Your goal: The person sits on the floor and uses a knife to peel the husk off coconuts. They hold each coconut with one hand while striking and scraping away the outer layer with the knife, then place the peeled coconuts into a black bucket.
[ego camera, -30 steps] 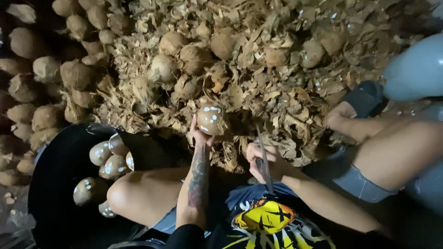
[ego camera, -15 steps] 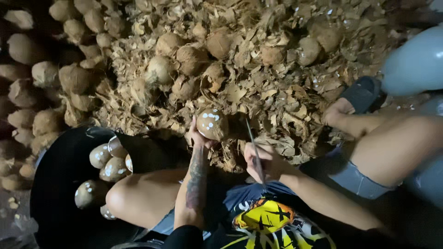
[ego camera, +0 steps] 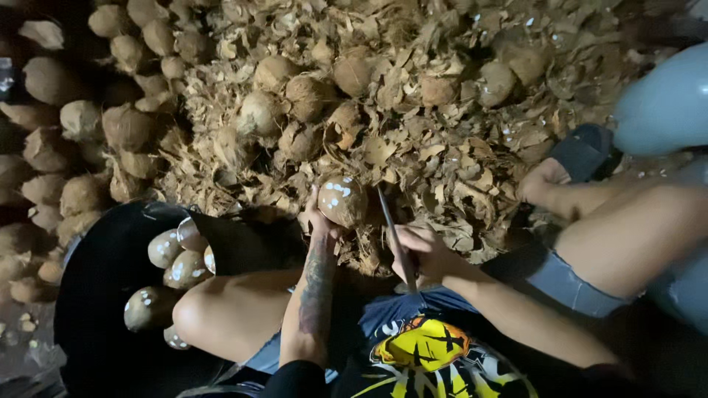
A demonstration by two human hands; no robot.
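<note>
We see the left hand (ego camera: 318, 225) with fingers cupped under a partly peeled coconut (ego camera: 343, 200), held above the husk pile (ego camera: 457, 158); it looks hard, round, probably slippery. The right hand (ego camera: 420, 250) is clenched on a knife (ego camera: 394, 236). The black tub (ego camera: 103, 273) holds peeled coconuts (ego camera: 177, 254).

The ground (ego camera: 29, 346) carries heaped husk scraps (ego camera: 457, 147), unpeeled coconuts (ego camera: 125, 125) and a black tub (ego camera: 96, 280).

Single head-worn view, steeply downward and close, over the seated person's lap toward the husk pile (ego camera: 442, 110).
</note>
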